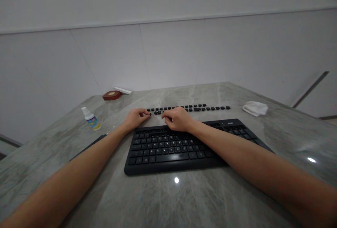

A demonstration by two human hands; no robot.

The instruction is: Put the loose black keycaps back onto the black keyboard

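Two bare hands reach across a grey marbled bench [158,200] towards the small black parts beyond a black keyboard [172,157]. The left hand [134,118] is just past the keyboard's far left corner, its thumb and index finger drawn almost together, with a single black keycap [150,114] pinched at their tips. The right hand [179,118] is over the keyboard's far edge, its fingers curled and the index fingertip bent down near the thumb; whether anything sits between them I cannot tell. Its forearm crosses above the keyboard's right part.

Beyond the hands, keycaps lie in two long rows: a back row [200,105] and a front row [212,108] that runs further right and includes one wider cap. The right hand hides part of both.

The keyboard lies flat, its long space bar [172,157] on the near side. Left of the left forearm stands a white-topped spray bottle [92,119], with a thin dark object [91,145] lying near it, partly covered by the arm. Further back are a reddish-brown case [112,95] and a white strip [123,90]. A folded white cloth [255,108] lies right of the rows.
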